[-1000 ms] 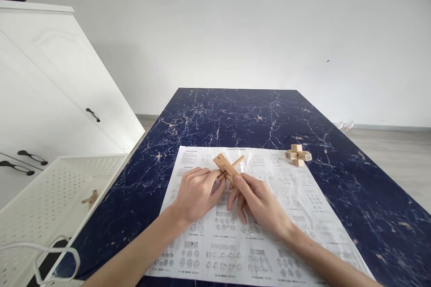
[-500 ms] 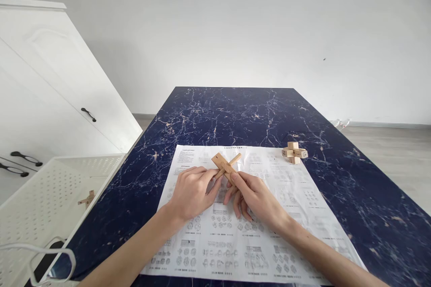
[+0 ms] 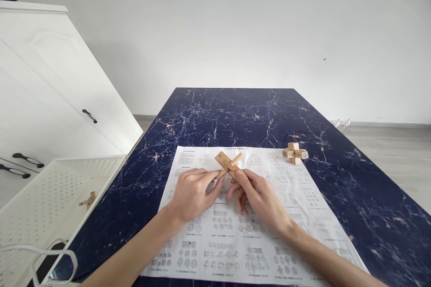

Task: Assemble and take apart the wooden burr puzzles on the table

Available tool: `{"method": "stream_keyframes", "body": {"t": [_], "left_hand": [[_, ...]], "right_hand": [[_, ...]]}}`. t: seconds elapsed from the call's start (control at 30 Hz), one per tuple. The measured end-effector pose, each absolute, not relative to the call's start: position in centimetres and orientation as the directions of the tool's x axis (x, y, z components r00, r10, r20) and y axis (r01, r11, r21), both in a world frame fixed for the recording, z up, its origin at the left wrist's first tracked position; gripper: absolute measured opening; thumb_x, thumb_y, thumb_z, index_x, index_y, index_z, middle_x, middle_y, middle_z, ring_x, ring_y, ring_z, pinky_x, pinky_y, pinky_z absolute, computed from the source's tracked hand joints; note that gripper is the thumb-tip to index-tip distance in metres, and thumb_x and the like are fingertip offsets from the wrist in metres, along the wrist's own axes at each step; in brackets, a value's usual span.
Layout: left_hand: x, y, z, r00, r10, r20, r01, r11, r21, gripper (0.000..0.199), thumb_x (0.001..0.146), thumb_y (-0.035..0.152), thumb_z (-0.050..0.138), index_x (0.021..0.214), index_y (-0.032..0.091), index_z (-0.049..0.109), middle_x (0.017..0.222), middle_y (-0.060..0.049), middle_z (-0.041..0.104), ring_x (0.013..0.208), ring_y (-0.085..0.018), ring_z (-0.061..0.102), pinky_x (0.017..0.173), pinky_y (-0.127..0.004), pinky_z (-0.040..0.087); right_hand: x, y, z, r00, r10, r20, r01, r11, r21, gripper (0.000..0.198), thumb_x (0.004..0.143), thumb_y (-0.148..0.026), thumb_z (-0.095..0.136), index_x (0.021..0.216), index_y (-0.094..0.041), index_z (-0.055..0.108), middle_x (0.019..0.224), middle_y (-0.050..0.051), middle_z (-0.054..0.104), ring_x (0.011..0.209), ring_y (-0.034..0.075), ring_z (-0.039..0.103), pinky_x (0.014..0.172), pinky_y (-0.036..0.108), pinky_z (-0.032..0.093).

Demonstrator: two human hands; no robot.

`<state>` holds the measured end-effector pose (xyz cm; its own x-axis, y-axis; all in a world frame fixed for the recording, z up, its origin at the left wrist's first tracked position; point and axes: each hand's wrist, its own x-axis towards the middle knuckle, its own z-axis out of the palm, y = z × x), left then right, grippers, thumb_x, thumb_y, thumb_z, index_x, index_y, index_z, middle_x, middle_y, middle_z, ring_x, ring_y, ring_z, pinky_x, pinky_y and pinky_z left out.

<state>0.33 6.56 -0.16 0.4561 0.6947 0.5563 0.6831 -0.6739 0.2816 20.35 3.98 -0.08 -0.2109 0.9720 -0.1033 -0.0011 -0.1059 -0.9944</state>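
Note:
Over the printed sheet, my two hands hold crossed wooden puzzle pieces. The flat wooden piece, with a dark mark near its far end, slants down toward my right hand. My right thumb presses on its near part, and the other fingers curl below. A slimmer wooden stick crosses it, and its near end is pinched between the thumb and fingertips of my left hand. The joint where the pieces meet is partly covered by my fingers. The paper sheet carries rows of small puzzle diagrams.
An assembled wooden burr puzzle with lettered ends stands at the sheet's right edge. The blue marble-patterned table reaches toward the wall. At left, a white perforated basket holds a small wooden cross near a white cable.
The flat piece has shifted slightly to the right and away from me, with its crossing on the stick altered. My right thumb has moved a little to the right along with it.

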Motion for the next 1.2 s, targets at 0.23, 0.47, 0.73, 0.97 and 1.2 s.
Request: {"method": "stream_keyframes", "body": {"t": [0.23, 0.47, 0.73, 0.97, 1.2], "left_hand": [[0.3, 6.5, 0.0, 0.455, 0.707, 0.542, 0.678, -0.669, 0.304, 0.023, 0.107, 0.029, 0.059, 0.100, 0.020, 0.079, 0.079, -0.001, 0.082, 0.064, -0.017, 0.075, 0.065, -0.032, 0.058], [0.0, 6.7, -0.5, 0.461, 0.702, 0.543, 0.663, -0.679, 0.315, 0.026, 0.110, 0.036, 0.057, 0.110, 0.019, 0.077, 0.085, -0.004, 0.084, 0.070, -0.019, 0.078, 0.069, -0.033, 0.061], [-0.4, 6.7, -0.5, 0.421, 0.762, 0.491, 0.657, -0.630, 0.414, 0.023, 0.107, 0.033, 0.059, 0.125, 0.020, 0.068, 0.086, 0.001, 0.082, 0.070, -0.016, 0.078, 0.071, -0.031, 0.063], [-0.1, 6.6, -0.7, 0.443, 0.746, 0.497, 0.645, -0.650, 0.402, 0.016, 0.105, 0.024, 0.057, 0.111, 0.020, 0.071, 0.082, 0.000, 0.081, 0.068, -0.015, 0.076, 0.064, -0.027, 0.061], [0.0, 6.7, -0.9, 0.463, 0.744, 0.482, 0.626, -0.659, 0.416, 0.019, 0.105, 0.023, 0.054, 0.110, 0.020, 0.072, 0.080, 0.000, 0.079, 0.066, -0.013, 0.073, 0.060, -0.024, 0.059]], "right_hand": [[20.4, 3.9, 0.0, -0.212, 0.973, -0.088, -0.019, -0.094, -0.995, 0.058, 0.099, -0.078, 0.051, 0.093, -0.021, 0.059, 0.081, 0.008, 0.077, 0.045, 0.016, 0.060, 0.043, 0.031, 0.047], [21.0, 4.5, -0.2, -0.204, 0.977, -0.059, 0.023, -0.056, -0.998, 0.057, 0.102, -0.076, 0.050, 0.096, -0.021, 0.063, 0.081, 0.008, 0.078, 0.048, 0.016, 0.059, 0.047, 0.032, 0.045], [26.0, 3.4, 1.5, -0.067, 0.994, -0.086, 0.079, -0.081, -0.994, 0.055, 0.101, -0.072, 0.056, 0.093, -0.019, 0.068, 0.074, 0.007, 0.073, 0.057, 0.017, 0.057, 0.054, 0.032, 0.044], [32.2, -1.3, 0.4, 0.157, 0.970, -0.187, 0.130, -0.208, -0.970, 0.057, 0.096, -0.074, 0.062, 0.085, -0.019, 0.071, 0.066, 0.005, 0.064, 0.058, 0.019, 0.051, 0.056, 0.034, 0.043], [35.5, -2.0, -1.2, 0.320, 0.926, -0.199, 0.105, -0.244, -0.964, 0.060, 0.095, -0.074, 0.064, 0.067, -0.020, 0.064, 0.063, 0.003, 0.060, 0.058, 0.017, 0.047, 0.057, 0.031, 0.040]]}}
